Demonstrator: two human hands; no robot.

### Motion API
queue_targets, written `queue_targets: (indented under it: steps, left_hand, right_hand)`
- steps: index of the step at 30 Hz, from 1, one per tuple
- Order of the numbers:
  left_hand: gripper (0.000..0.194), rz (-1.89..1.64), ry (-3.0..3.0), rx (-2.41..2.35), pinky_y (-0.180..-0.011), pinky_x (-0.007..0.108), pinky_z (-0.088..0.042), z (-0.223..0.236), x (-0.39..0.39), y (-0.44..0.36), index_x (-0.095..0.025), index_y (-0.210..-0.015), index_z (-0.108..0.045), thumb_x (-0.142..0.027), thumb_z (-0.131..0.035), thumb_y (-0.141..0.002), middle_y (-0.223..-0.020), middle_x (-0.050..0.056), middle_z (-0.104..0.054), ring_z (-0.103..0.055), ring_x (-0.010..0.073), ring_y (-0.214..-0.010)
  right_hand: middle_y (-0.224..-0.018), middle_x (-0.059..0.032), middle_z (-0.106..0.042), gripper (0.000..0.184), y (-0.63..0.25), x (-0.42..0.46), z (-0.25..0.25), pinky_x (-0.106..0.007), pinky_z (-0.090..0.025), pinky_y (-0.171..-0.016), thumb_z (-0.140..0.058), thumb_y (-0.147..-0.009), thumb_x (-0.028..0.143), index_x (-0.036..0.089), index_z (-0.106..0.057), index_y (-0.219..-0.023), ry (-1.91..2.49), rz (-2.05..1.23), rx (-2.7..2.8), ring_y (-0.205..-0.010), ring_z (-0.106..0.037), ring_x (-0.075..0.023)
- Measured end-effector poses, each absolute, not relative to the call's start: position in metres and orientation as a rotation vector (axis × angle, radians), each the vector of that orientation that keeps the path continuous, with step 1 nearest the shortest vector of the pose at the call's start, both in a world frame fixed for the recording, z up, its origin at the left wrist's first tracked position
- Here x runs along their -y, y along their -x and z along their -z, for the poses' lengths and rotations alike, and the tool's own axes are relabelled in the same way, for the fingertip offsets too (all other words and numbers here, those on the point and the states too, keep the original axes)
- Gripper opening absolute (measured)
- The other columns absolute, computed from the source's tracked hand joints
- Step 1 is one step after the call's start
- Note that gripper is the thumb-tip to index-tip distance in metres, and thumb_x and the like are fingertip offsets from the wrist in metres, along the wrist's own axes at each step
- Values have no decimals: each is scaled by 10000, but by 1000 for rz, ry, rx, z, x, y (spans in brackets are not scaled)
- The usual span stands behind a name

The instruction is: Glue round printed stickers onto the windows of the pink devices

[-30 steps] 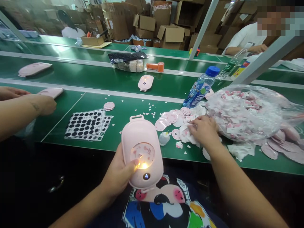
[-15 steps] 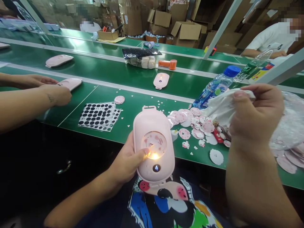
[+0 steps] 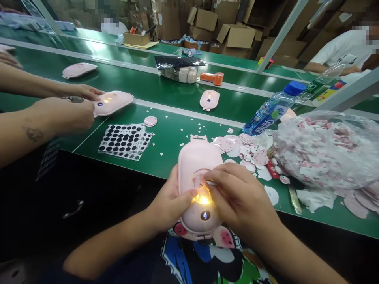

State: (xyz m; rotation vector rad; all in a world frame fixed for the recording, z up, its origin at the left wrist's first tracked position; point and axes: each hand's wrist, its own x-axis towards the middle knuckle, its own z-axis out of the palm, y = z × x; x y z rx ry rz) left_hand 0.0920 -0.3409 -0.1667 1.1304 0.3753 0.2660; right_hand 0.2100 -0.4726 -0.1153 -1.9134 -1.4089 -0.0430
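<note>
My left hand [image 3: 168, 201] is wrapped round a pale pink, rounded plastic device [image 3: 199, 154], with the thumb on its lower face. A printed round disc [image 3: 197, 177] sits in the device's circular recess, and a yellow light glows at its lower edge. Below the light is a small dark display [image 3: 205, 215] with a lit symbol. The fingertips of my right hand [image 3: 239, 193] are pinched together at the disc's right edge; anything between them is hidden. To the right, a crumpled white cloth or tissue [image 3: 316, 199] lies on the table, apart from my hand.
Loose printed discs [image 3: 226, 142], a blue-capped bottle [image 3: 266, 110] and a clear bag of cut pieces [image 3: 334, 146] lie on the green table. Left are sheets of black dots [image 3: 122, 140] and a co-worker's hands [image 3: 68, 112] at another pink device [image 3: 115, 102]. A further device [image 3: 209, 99] lies behind.
My right hand has let go of the white cloth or tissue and come left to the disc. The co-worker's device now lies further right, with its lit face showing.
</note>
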Motion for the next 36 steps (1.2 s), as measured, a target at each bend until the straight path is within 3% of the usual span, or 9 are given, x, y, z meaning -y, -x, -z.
queue_targets:
  steps: [4,11,21,27,31,36]
  left_hand:
    - [621,-290,-1128,-383,-1039,477,-439,166,341,-92,-215,-1350,-403,-346,-716,-829,-1341,130,-572,-531,341,-1255]
    - [653,-327,-1171,-406,-1006,455,-469,162,343,-89,-204,-1377,-392,-317,-716,-821,-1332,130,-579,-543,337,-1238]
    - [676,-298,-1124,-417,-1037,483,-442,168,345,-88,-200,-1387,-387,-325,-722,-814,-1355,147,-562,-509,356,-1273]
    - [681,-313,-1102,-432,-1030,471,-456,171,343,-88,-239,-1408,-389,-307,-721,-818,-1342,118,-577,-532,338,-1247]
    - [628,-374,-1117,-427,-996,438,-489,176,339,-87,-254,-1375,-446,-303,-724,-814,-1301,98,-605,-565,318,-1205]
    - [625,-363,-1051,-427,-920,421,-541,173,337,-88,-234,-1355,-454,-276,-736,-798,-1203,95,-644,-626,294,-1095]
  right_hand:
    - [-1008,-65,-672,336,-204,478,112,-397,-477,-778,-502,-861,64,171,-610,-1161,1984,111,1474,-888,-570,-214]
    - [-990,-110,-607,254,-197,481,122,-385,-491,-763,-526,-890,69,134,-664,-1093,1979,143,1486,-910,-543,-224]
    - [-951,-100,-634,222,-199,485,121,-423,-490,-730,-545,-875,76,146,-669,-1045,2022,200,1512,-859,-550,-241]
    - [-867,-77,-648,161,-201,492,114,-377,-516,-645,-551,-885,104,152,-678,-971,1976,132,1586,-780,-586,-216]
    - [-919,-36,-662,204,-219,512,104,-364,-538,-699,-608,-862,135,273,-697,-983,1959,292,1212,-833,-636,-202]
    - [-980,-39,-678,251,-275,542,113,-507,-496,-882,-667,-842,280,366,-731,-1069,2064,759,610,-981,-648,-325]
